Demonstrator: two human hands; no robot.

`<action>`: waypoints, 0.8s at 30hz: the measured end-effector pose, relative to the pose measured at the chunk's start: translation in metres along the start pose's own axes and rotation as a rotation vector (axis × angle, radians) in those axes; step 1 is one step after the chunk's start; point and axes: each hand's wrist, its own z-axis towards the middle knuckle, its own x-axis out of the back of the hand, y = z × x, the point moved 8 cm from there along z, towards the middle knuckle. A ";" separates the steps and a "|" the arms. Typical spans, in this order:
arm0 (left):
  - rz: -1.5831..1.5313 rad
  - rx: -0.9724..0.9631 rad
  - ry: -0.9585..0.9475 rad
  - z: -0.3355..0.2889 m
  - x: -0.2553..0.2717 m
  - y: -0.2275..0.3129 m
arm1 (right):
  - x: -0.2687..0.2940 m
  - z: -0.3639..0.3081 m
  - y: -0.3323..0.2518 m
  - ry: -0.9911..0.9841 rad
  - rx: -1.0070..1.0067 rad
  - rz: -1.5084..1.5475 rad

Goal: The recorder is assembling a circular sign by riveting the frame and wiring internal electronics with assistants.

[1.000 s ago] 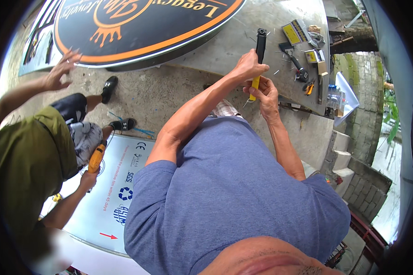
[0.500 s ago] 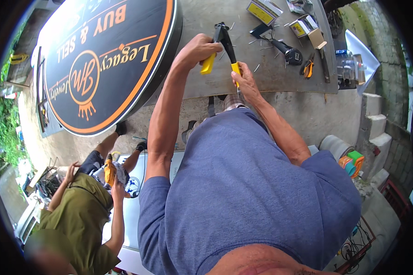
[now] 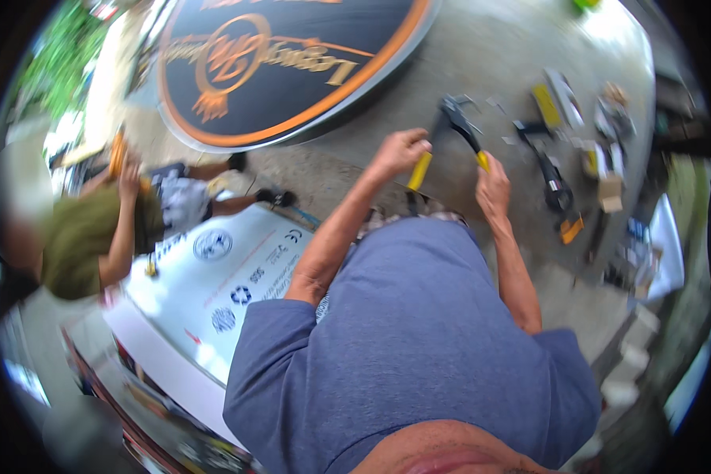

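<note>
A hand riveter [image 3: 456, 118] with a black head and yellow handle grips is spread open above the grey table [image 3: 482, 71]. My left hand [image 3: 405, 152] is closed on one handle, whose yellow end sticks out below the fingers. Around the other yellow grip my right hand [image 3: 494, 188] is wrapped. The riveter's head points away from me, toward a few small rivets that are blurred on the tabletop. What sits in the nose of the tool, if anything, is too blurred to make out.
A large round black sign [image 3: 292, 87] with an orange rim lies at the far left. To the right are small boxes [image 3: 547, 105], a black tool [image 3: 555, 183] and orange-handled pliers [image 3: 570, 229]. At left, a person [image 3: 79, 241] holds an orange power tool [image 3: 118, 154] near a white panel [image 3: 237, 261].
The view has swung, so the sign, table and my hands sit differently in the picture. The riveter's handles are spread wider, with both hands still on them. The person at left appears farther up.
</note>
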 end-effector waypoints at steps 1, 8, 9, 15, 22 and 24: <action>0.004 0.046 0.101 -0.008 0.004 -0.010 | -0.004 0.005 0.003 -0.034 -0.001 -0.055; -0.251 0.315 0.421 -0.092 0.028 -0.085 | 0.013 0.023 -0.036 0.182 0.350 -0.391; -0.241 0.311 0.451 -0.104 0.031 -0.097 | 0.011 0.028 -0.044 0.174 0.380 -0.392; -0.245 0.551 0.484 -0.188 0.011 -0.221 | -0.064 -0.001 -0.064 -0.570 0.032 0.494; -0.014 1.063 0.459 -0.350 -0.041 -0.367 | -0.181 -0.097 -0.052 -1.021 0.148 0.103; -0.081 1.085 0.543 -0.386 -0.049 -0.390 | -0.199 -0.117 -0.030 -1.010 0.199 -0.051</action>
